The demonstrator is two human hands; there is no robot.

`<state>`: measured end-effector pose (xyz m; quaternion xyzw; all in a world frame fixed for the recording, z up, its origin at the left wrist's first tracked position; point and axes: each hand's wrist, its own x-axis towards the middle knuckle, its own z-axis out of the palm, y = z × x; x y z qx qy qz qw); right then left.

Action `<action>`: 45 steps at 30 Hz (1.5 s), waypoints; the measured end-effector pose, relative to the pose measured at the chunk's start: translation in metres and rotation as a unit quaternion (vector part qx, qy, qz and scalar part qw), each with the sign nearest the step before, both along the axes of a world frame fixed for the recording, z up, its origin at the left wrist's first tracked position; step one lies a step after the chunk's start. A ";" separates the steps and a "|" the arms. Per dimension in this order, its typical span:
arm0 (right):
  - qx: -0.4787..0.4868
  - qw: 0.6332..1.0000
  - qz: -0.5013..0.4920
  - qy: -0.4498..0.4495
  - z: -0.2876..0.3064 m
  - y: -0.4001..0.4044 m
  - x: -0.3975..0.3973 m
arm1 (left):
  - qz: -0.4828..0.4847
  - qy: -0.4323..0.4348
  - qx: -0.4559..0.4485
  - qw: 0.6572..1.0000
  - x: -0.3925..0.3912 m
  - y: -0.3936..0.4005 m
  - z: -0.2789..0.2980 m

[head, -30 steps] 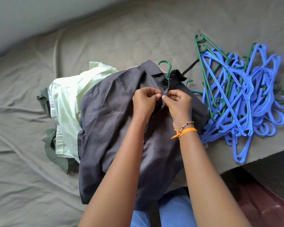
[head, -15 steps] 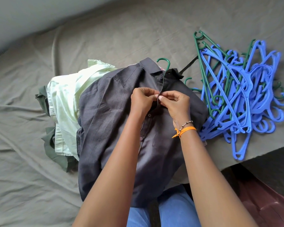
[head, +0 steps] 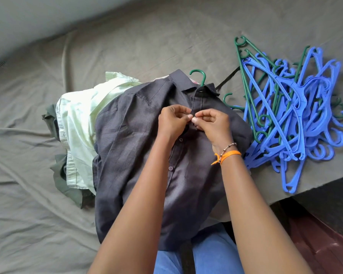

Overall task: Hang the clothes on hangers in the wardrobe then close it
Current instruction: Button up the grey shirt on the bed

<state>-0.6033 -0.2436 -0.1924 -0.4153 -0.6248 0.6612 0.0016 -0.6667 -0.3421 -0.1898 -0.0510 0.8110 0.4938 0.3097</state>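
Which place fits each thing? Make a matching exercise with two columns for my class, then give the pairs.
Things:
1. dark grey shirt
2. pale green shirt
3. blue hangers
4. orange wristband

Places:
A. heaped at the right on the bed
B. on the right wrist
C. on a green hanger, under both hands
D. left of the grey shirt, partly beneath it

Pairs: 1-C, 2-D, 3-A, 4-B

Wrinkled grey-green bedsheet (head: 38, 204), pale wall (head: 28, 22), reddish-brown floor (head: 325, 248).
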 end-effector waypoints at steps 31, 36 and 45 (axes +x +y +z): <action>0.043 0.987 -0.155 -0.007 -0.038 0.024 -0.049 | -0.022 0.036 -0.162 0.986 -0.042 0.062 -0.007; 0.008 0.977 -0.204 0.061 -0.027 0.013 -0.047 | 0.024 -0.046 -0.081 0.995 -0.039 0.051 -0.008; 0.070 0.985 -0.132 0.080 -0.028 0.010 -0.036 | 0.061 -0.160 -0.012 0.985 -0.041 0.048 0.015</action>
